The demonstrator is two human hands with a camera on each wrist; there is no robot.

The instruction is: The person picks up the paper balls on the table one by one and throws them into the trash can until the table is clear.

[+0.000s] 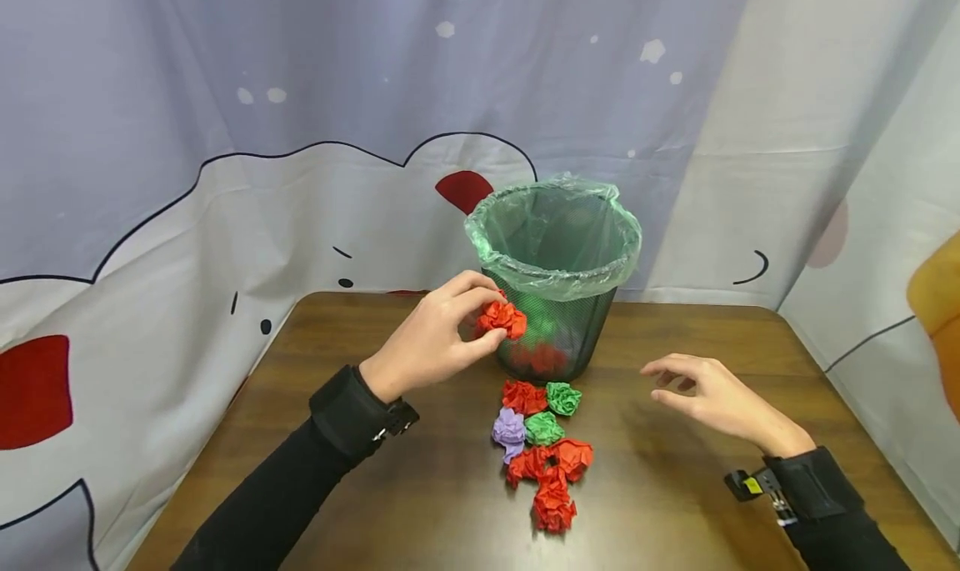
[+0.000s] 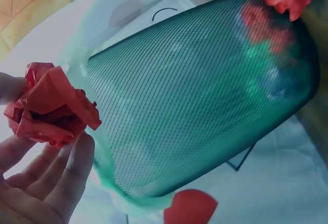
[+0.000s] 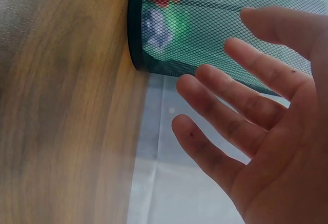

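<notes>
My left hand (image 1: 438,333) pinches a crumpled red paper ball (image 1: 504,319) between thumb and fingers, in front of the left side of a black mesh bin (image 1: 577,329). In the left wrist view the red paper ball (image 2: 54,106) shows close up, level with the bin's rim. A green plastic bag (image 1: 558,283) lines the bin and folds over its rim. Red, green and purple paper shows through the mesh (image 3: 164,29). To the bin's right, my right hand (image 1: 701,396) hovers over the table, holding nothing, its fingers (image 3: 230,106) spread and loosely bent.
Several crumpled paper balls lie in front of the bin: red (image 1: 553,504), green (image 1: 563,398) and purple (image 1: 509,432) ones. They rest on a brown wooden table (image 1: 420,504). A printed curtain (image 1: 337,212) hangs behind the table and along its sides.
</notes>
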